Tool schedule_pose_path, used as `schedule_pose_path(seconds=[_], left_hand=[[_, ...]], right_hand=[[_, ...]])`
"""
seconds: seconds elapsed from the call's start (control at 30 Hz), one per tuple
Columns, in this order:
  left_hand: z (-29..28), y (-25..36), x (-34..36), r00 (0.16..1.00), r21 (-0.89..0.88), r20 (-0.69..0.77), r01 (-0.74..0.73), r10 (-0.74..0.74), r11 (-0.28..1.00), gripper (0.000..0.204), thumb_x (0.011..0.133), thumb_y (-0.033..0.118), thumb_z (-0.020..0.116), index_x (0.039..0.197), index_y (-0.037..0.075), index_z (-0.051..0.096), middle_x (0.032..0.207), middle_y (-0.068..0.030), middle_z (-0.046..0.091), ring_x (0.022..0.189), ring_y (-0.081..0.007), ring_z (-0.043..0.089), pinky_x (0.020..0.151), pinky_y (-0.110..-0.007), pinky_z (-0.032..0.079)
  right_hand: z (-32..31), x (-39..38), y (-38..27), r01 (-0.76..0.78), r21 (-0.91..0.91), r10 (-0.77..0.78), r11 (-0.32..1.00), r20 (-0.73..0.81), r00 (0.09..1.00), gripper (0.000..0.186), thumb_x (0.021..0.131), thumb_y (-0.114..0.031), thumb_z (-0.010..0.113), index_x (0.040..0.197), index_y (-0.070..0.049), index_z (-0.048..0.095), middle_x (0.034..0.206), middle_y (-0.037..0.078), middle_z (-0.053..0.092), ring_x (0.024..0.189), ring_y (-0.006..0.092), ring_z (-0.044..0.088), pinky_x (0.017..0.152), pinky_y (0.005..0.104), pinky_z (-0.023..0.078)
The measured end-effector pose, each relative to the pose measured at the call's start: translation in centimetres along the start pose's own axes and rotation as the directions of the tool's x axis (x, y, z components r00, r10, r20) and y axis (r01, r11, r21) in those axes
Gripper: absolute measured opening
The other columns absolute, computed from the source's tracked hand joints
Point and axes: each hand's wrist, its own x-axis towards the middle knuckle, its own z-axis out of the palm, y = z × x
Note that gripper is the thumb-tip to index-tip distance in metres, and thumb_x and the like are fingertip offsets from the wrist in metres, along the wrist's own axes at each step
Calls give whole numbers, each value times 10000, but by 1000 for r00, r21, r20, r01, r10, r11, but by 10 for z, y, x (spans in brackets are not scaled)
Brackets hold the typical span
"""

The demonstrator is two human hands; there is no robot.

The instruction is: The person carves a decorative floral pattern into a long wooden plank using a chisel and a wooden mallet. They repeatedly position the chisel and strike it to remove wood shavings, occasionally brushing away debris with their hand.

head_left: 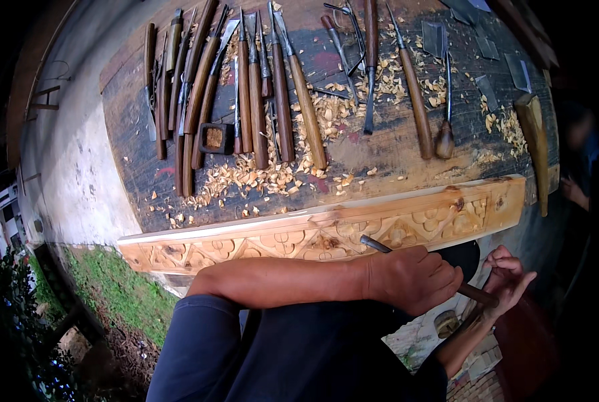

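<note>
My left hand (416,281) is closed round a chisel (473,291), its metal blade angled up-left to the lower edge of a long pale board (492,202) carved with quatrefoils and zigzags. My left forearm crosses in front of the board. To the right, my right hand (507,285) has its fingers loosely curled and apart, with its palm against the end of the chisel's wooden handle. The board lies along the near edge of a worn wooden bench (353,161).
Wood-handled carving tools (299,87) lie among curled shavings (239,177), with a small dark square block (215,139), several flat blades (517,72) and a wooden bar (535,147). Grass (112,288) and pale paving (65,167) lie left. Another person's hand (574,191) shows at the right edge.
</note>
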Motion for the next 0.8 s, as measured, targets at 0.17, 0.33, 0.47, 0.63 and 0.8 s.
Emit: schedule_pose_path(seconds=[0.17, 0.33, 0.47, 0.63, 0.8], left_hand=[[2, -3, -4, 972, -230, 74, -201, 223, 952, 233, 842, 183, 695, 1003, 15, 688, 777, 24, 529, 656, -119, 556, 528, -269, 383], [5, -4, -7, 955, -245, 62, -266, 288, 933, 230, 843, 207, 691, 971, 16, 668, 795, 12, 550, 632, -124, 557, 524, -273, 385], [7, -4, -8, 955, -277, 82, -253, 285, 927, 243, 845, 222, 679, 957, 7, 662, 797, 6, 552, 630, -125, 556, 516, -284, 380], [8, -3, -9, 963, -288, 73, -230, 260, 930, 254, 837, 234, 671, 942, 3, 664, 789, -1, 549, 629, -132, 552, 514, -292, 376], [10, -3, -8, 961, -291, 40, -249, 272, 924, 208, 824, 242, 671, 865, 40, 640, 765, 4, 518, 616, -136, 522, 514, -298, 367]], right_hand=[[25, -23, 22, -61, -73, 38, 995, -280, 959, 657, 1184, -439, 320, 832, 10, 644, 948, 196, 713, 681, 178, 575, 665, 279, 452], [61, -21, 32, -37, -459, -138, 888, -342, 930, 438, 1152, -230, 462, 913, 63, 684, 990, 161, 735, 730, 137, 581, 686, 256, 443], [65, -16, 31, 2, -621, -203, 784, -253, 946, 272, 1091, -69, 544, 929, 90, 694, 988, 116, 742, 760, 125, 579, 681, 257, 450], [63, -15, 33, -2, -661, -212, 750, -243, 947, 275, 1085, -58, 553, 891, 95, 675, 985, 122, 744, 761, 128, 580, 674, 258, 449], [61, -14, 35, -17, -658, -215, 753, -270, 938, 279, 1096, -54, 547, 905, 102, 678, 1015, 118, 749, 786, 117, 576, 700, 255, 445]])
